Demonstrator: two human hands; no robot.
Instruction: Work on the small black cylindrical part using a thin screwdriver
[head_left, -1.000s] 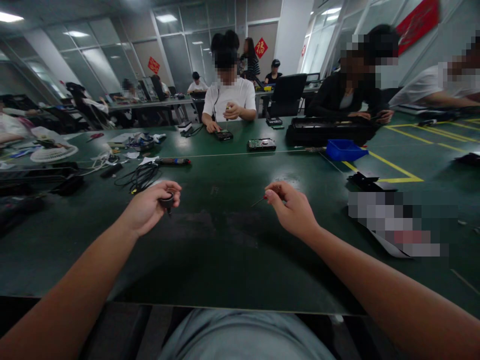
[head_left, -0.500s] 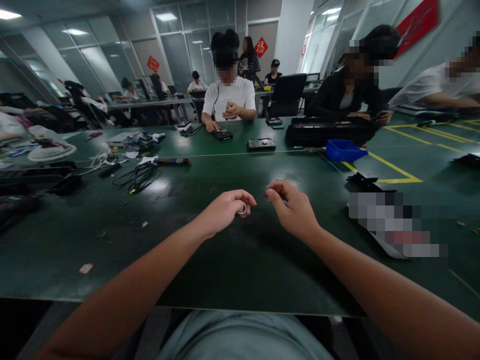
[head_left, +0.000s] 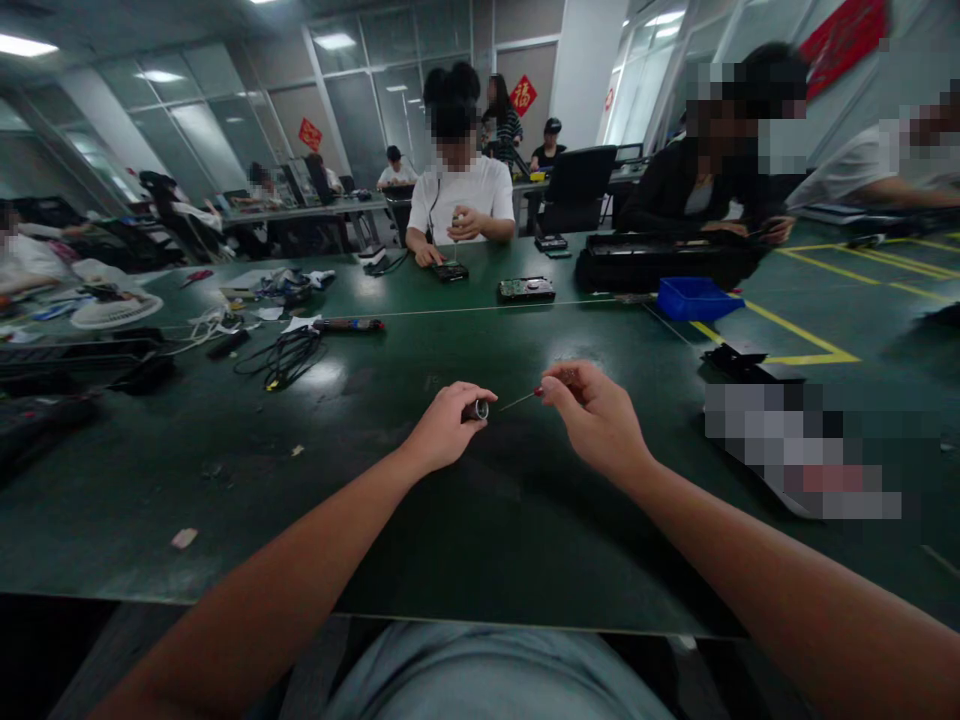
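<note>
Fingers of my left hand [head_left: 442, 425] are wrapped round a small dark cylinder [head_left: 475, 410] with a bright metal rim. Its round end faces right; the rest is hidden in the hand. My right hand [head_left: 596, 410] pinches a thin screwdriver [head_left: 521, 399] by its red end, most of the handle being covered by the fingers. The slim metal shaft points left towards the cylinder, with a small gap between them. Both hands are above the green table [head_left: 420, 540].
Ahead lie a hard drive [head_left: 526, 289], a blue bin [head_left: 696, 300] and a long black housing [head_left: 664, 262]. A corded tool [head_left: 351, 325] and coiled cable are at left. A person [head_left: 461, 195] works opposite; another [head_left: 712, 170] sits at right.
My left hand has turned, so the cylinder's dark body and round end now show. The screwdriver's shaft is more fully visible, its tip farther from the left fingers. The view has shifted slightly.
</note>
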